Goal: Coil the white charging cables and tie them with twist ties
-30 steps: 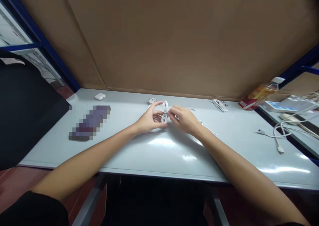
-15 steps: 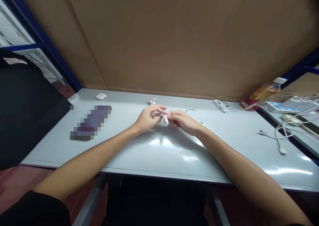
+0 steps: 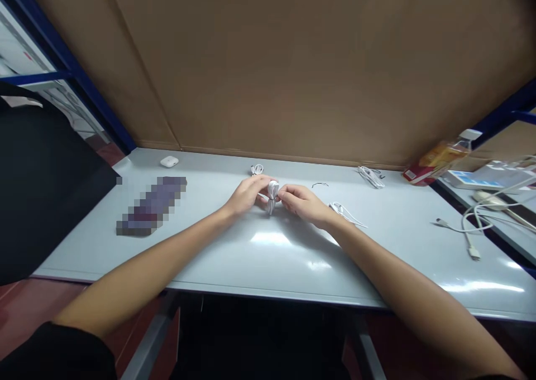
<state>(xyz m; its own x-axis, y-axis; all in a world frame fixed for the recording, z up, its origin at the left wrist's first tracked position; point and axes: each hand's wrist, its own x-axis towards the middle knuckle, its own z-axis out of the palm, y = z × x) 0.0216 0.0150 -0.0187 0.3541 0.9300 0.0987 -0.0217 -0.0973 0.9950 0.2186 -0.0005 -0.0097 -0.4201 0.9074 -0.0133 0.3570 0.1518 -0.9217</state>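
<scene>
A small bundled white cable stands pinched between both hands over the middle of the pale grey table. My left hand grips it from the left, fingers curled around the coil. My right hand holds its waist from the right with the fingertips. Another white cable lies loose just right of my right wrist. A further small white coil rests behind my left hand.
A white earbud case and a blurred dark object lie at the left. A bundled cable, a short black tie, a tipped bottle and a loose charging cable sit right. A cardboard wall backs the table.
The bundle was turned between the fingers, lay flatter half a second ago, and now stands upright again. Both hands shifted slightly left and stayed close together.
</scene>
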